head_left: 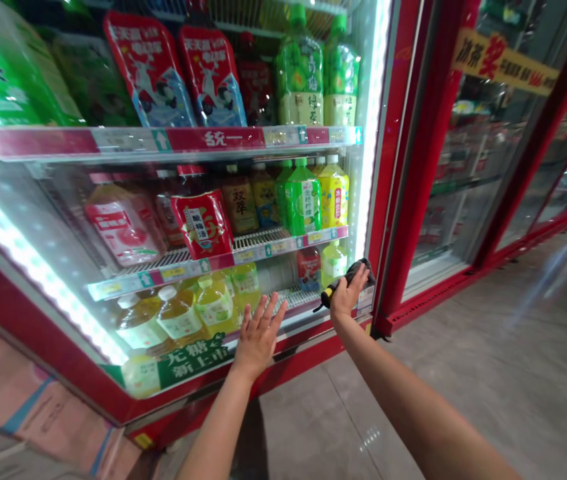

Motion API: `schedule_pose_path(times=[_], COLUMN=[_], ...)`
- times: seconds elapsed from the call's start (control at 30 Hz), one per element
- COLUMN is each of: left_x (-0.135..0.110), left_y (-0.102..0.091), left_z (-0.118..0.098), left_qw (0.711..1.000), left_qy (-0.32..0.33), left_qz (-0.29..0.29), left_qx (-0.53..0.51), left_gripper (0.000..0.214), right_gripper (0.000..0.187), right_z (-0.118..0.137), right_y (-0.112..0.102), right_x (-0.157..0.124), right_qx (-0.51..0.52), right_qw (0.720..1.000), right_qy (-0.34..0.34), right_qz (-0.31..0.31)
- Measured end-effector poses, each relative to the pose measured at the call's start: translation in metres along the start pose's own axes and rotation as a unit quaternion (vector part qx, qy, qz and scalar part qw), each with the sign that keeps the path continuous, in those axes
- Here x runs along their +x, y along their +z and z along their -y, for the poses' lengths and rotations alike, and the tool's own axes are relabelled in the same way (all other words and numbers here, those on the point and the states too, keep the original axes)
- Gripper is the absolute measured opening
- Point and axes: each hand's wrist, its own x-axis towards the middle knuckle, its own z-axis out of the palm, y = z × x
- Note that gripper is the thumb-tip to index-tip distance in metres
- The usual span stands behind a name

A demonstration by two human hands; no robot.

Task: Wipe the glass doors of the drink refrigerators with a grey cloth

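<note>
My left hand (258, 333) lies flat with fingers spread against the glass door (243, 220) of a red drinks fridge, low down near the bottom shelf. My right hand (349, 293) is closed on a dark grey cloth (360, 272) with a black and yellow handle (327, 297) sticking out to the left, and presses it on the glass at the door's lower right corner. Behind the glass stand yellow tea bottles (198, 308), green bottles (303, 200) and red pouches (202, 223).
The fridge's red frame (403, 220) rises just right of my right hand, with further glass-door fridges (468, 167) beyond it. A grey tiled floor (463, 373) spreads to the right. Pink cardboard boxes (38, 420) lie at the lower left.
</note>
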Motion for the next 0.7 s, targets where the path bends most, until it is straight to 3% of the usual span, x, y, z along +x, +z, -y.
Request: schedule_pose_path(times=[0.17, 0.3, 0.4, 0.57, 0.7], left_x=[-0.004, -0.004, -0.002, 0.000, 0.000], left_y=[-0.001, 0.005, 0.009, 0.010, 0.012], left_z=[0.001, 0.000, -0.001, -0.002, -0.001], left_qw=[1.000, 0.999, 0.999, 0.999, 0.999], left_qy=[0.024, 0.033, 0.033, 0.029, 0.034], left_qz=[0.014, 0.015, 0.017, 0.026, 0.016], left_qx=[0.011, 0.014, 0.012, 0.007, 0.000], left_gripper=[0.085, 0.084, 0.085, 0.088, 0.092], right_gripper=[0.080, 0.078, 0.073, 0.076, 0.075], right_z=[-0.008, -0.001, -0.011, -0.036, -0.043], right_y=[-0.009, 0.007, 0.005, -0.016, -0.012], right_x=[-0.014, 0.006, 0.018, -0.004, -0.004], right_qx=[0.012, 0.036, 0.063, 0.096, 0.091], right_qw=[0.998, 0.989, 0.982, 0.967, 0.959], right_qy=[0.064, 0.142, 0.177, 0.230, 0.260], right_qz=[-0.009, 0.009, 0.033, 0.048, 0.063])
